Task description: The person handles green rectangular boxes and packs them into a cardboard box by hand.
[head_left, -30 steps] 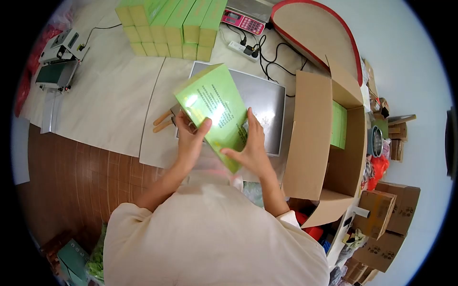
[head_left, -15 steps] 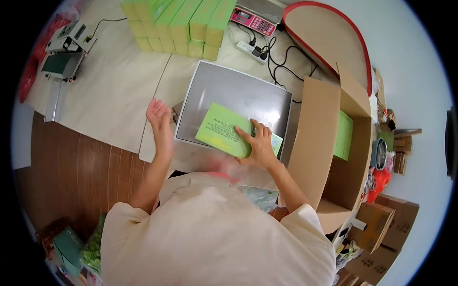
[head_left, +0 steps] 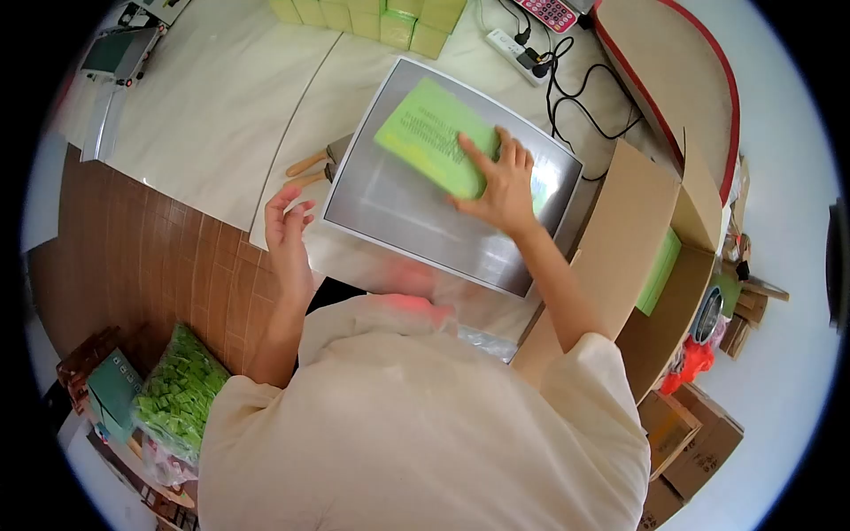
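My right hand (head_left: 505,190) grips a flat green box (head_left: 434,137) by its right side, thumb and fingers on its edges. Dark printed lines show on its upper face, slightly blurred by motion. The box is over the far left part of a smooth grey metal plate (head_left: 390,199) with a white rim; whether it touches the surface I cannot tell. My left hand (head_left: 288,234) holds nothing, its fingers loosely bent and apart, left of the plate's near corner. Close to that hand, two wooden handles (head_left: 308,168) stick out beside the plate.
An open cardboard box (head_left: 611,221) with green boxes (head_left: 657,274) inside stands right. Stacked green boxes (head_left: 367,19) are at the back. Behind the plate lie a power strip (head_left: 516,55) and black cables. A bag of green packets (head_left: 181,389) is on the lower left.
My right hand has carried the green box away from the plate's near edge toward its far left part. My left hand has lowered slightly, its fingers more bent. The view has shifted.
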